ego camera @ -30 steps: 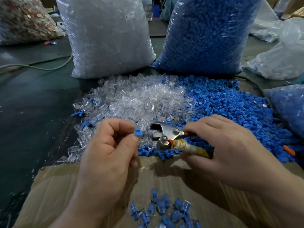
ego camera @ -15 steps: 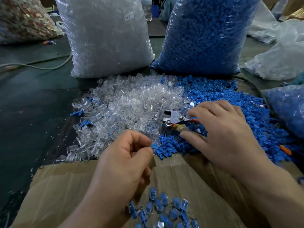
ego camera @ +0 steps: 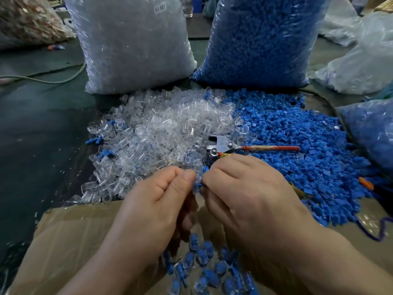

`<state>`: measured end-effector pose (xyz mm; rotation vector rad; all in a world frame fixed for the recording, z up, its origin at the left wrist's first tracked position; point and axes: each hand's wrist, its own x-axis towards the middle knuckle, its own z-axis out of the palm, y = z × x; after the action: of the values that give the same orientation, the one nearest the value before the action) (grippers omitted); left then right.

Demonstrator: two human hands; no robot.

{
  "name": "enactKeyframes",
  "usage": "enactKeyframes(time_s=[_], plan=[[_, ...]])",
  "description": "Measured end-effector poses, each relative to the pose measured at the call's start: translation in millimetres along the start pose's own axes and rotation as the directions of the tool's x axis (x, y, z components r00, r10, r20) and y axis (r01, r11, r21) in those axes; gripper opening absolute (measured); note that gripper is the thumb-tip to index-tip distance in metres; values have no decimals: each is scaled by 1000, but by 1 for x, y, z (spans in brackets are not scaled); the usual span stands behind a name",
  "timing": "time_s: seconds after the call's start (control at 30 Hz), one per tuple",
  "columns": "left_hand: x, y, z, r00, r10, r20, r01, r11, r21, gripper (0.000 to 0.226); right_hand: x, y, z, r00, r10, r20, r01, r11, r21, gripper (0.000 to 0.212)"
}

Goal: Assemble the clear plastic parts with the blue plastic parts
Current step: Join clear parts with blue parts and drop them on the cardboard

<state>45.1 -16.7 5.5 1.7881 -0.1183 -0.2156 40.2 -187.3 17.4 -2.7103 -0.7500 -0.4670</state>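
Left hand [ego camera: 153, 209] pinches clear part [ego camera: 196, 186], right hand [ego camera: 244, 199] pinches blue part [ego camera: 204, 171]. We have let go of pliers [ego camera: 223, 145] and brought hands together above box [ego camera: 74, 241] edge. Parts touching; we judge press-fit beginning.

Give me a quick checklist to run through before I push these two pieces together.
1. Clear part pinched in the left hand: ok.
2. Blue part pinched in the right hand: ok.
3. Blue part lined up with the clear part's opening: cannot tell, the fingers hide the joint.
4. Metal tool clear of the hands: cannot tell, its wrapped handle runs under the right hand.
5. Cardboard box of finished pieces below the hands for the drop: ok.
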Motion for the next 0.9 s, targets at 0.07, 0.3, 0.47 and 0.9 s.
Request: enactKeyframes(time_s=[0.07, 0.3, 0.47, 0.9], plan=[[0, 3, 0, 998, -49, 44, 53, 995, -89, 45, 0, -5, -1, 998, 52, -20, -50, 996, 80, 26], [-6, 2, -2, 983, 182, 35, -175, 973, -149, 27, -5, -15, -8, 935, 348, 64, -317, 741, 592, 25], [-2, 4, -9, 989, -12, 150, 50, 967, -250, 35, -2, -8, -7, 993, -33, -110, 42, 996, 78, 24], [-2, -4, -17, 858, 461, 226, -499, 852, 157, 15, -1, -12, -16, 657, 328, 679, -735, 78, 674, 23]])
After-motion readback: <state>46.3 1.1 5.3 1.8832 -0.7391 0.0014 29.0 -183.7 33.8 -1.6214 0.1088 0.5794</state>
